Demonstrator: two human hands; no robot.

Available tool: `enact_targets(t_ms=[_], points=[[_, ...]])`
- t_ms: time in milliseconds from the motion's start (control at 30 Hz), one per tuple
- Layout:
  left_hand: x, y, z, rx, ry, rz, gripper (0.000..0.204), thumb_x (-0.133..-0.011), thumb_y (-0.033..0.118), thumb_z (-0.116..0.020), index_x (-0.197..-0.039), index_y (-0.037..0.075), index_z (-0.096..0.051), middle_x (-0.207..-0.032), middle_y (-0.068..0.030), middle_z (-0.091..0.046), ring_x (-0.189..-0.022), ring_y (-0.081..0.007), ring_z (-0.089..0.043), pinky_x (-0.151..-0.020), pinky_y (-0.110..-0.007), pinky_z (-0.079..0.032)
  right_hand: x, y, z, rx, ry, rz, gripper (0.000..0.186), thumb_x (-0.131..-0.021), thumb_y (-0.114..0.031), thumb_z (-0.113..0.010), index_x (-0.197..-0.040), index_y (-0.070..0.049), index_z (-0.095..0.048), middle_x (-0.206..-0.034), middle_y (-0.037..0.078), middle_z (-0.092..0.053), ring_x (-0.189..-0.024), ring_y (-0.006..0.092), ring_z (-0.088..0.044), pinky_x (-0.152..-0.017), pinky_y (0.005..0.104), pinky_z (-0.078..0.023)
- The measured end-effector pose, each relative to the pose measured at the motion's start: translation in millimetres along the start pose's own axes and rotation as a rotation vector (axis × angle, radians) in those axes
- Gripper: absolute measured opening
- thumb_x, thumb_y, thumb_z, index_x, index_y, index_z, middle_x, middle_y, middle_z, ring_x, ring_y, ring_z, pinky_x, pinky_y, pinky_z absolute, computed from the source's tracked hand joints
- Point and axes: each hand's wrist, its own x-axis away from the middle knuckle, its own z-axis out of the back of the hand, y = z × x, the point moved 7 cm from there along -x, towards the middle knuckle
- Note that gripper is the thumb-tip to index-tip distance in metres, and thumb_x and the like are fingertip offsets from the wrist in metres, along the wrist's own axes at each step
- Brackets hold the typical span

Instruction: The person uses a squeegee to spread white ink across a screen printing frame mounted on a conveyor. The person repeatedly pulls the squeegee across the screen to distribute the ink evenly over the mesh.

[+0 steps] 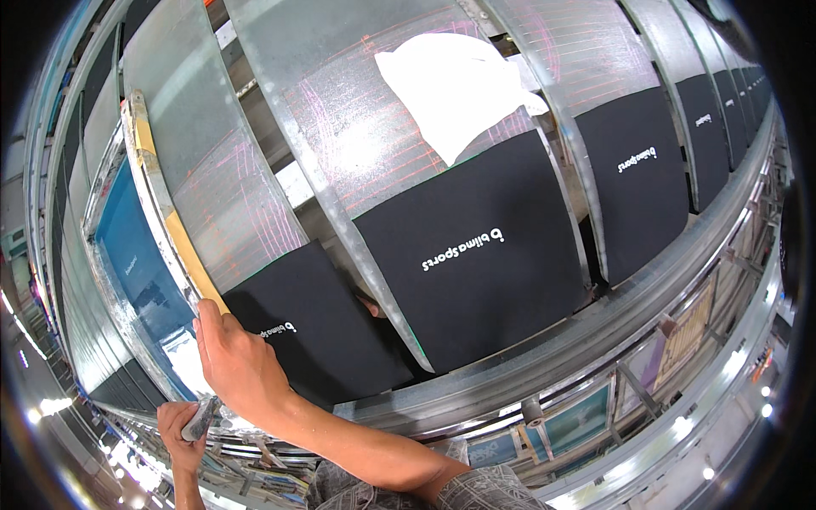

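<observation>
White lettering [463, 248] on black panels [493, 310], blue screen [127, 225]

Single head-worn fisheye, left one of a pair. Looks steeply down over the desk [297, 64], upright, unmirrored. Close range on the hands [242, 367], lower left; coverage runs to the far desk end, upper right. Rim bends straight edges.

Bright lamps [767, 410], long metal rail [510, 365]

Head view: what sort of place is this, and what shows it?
Probably a screen-printing workshop: a framed blue screen, black fabric-like panels with white prints, and a long row of metal boards carrying them.
</observation>
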Motion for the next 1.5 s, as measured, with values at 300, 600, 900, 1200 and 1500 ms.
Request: enact_targets(t_ms=[300, 600, 900, 1200, 1500], points=[[7, -3, 3, -0.012, -0.013, -0.016, 0.036, -0.062, 0.008, -0.08, -0.095, 0.003, -0.067, -0.096, -0.0115, -0.066, -0.086, -0.0316, -0.058, -0.077, -0.041, -0.044, 8, -5, 0, 0.059, 0.063, 0.037, 0.032, -0.096, -0.021, -0.056, -0.121, -0.003, -0.046, -0.079, 0.02, -0.062, -0.058, 0.0395, -0.064, -0.046, 0.0443, -0.053], [39, -28, -15, -0.037, 0.042, 0.021, 0.055, -0.05, 0.005, -0.076, -0.103, 0.013, -0.071, -0.097, -0.0034, -0.068, -0.088, -0.0244, -0.062, -0.079, -0.04, -0.045, 6, 4, 4, 0.187, 0.134, -0.024, 0.019, -0.099, -0.024, -0.05, -0.104, -0.007, -0.058, -0.08, 0.025, -0.065, -0.077, 0.0471, -0.064, -0.064, 0.0553, -0.05], [-50, -63, 29, 0.026, 0.063, -0.124, 0.018, -0.066, 0.023, -0.08, -0.08, 0.013, -0.075, -0.071, -0.0109, -0.068, -0.069, -0.0342, -0.064, -0.066, -0.043, -0.049, 5, -14, 7, 0.403, 0.273, -0.029, 0.024, -0.095, -0.025, -0.055, -0.103, -0.005, -0.066, -0.091, 0.018, -0.07, -0.085, 0.031, -0.067, -0.078, 0.0371, -0.049], [-89, -80, 25, 0.018, 0.075, -0.105, 0.024, -0.064, 0.027, -0.081, -0.082, 0.012, -0.074, -0.075, -0.0126, -0.069, -0.074, -0.034, -0.066, -0.067, -0.045, -0.052, 7, -10, 7, 0.465, 0.356, 0.017, 0.026, -0.093, -0.026, -0.059, -0.099, -0.002, -0.066, -0.089, 0.016, -0.069, -0.08, 0.0247, -0.065, -0.076, 0.0357, -0.048], [4, -40, -18, 0.07, -0.014, -0.179, 0.01, -0.068, 0.02, -0.074, -0.075, 0.014, -0.073, -0.068, -0.0095, -0.068, -0.066, -0.0297, -0.067, -0.067, -0.041, -0.052, -1, 9, 16, 0.467, 0.38, 0.037, 0.028, -0.092, -0.027, -0.06, -0.102, -0.002, -0.066, -0.091, 0.017, -0.069, -0.083, 0.0253, -0.064, -0.079, 0.0355, -0.048]])
